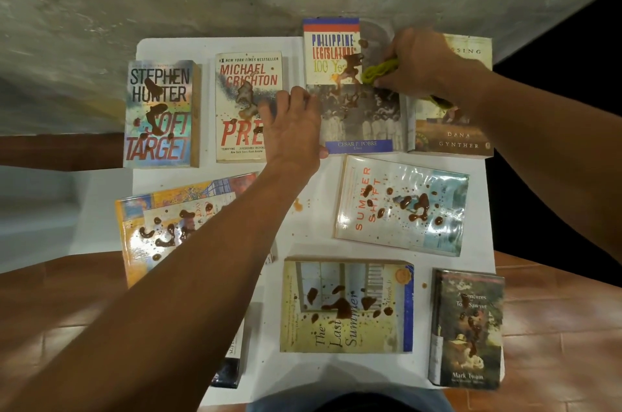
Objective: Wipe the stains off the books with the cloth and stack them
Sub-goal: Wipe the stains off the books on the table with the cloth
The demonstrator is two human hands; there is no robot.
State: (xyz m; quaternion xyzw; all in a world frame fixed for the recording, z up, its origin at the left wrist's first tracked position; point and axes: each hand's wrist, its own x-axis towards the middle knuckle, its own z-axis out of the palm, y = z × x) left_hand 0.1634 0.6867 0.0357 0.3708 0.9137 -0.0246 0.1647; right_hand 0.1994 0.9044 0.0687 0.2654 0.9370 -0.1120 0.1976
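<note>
Table (pixel 304 245) is white, carries the whole set of books, and is the largest item in view. Nine books are countable: four in the far row, two in the middle row, three in the near row, the near-left one mostly hidden under the left forearm. Every plainly visible cover bears brown stains; none are stacked yet.

Step in hand: wiping the first book, by judgement. Philippine Legislature book (pixel 353 115) lies in the far row, third from the left. Left hand (pixel 294 128) lies flat with straight fingers across its left edge, steadying it. Right hand (pixel 424 63) has fingers curled round the cloth (pixel 378 70), one green cloth, bunched and touching the cover's upper right beside the stain (pixel 350 69).

Next move calls for dragging the cloth leftward across that stain while the left hand keeps pressure on the cover.
</note>
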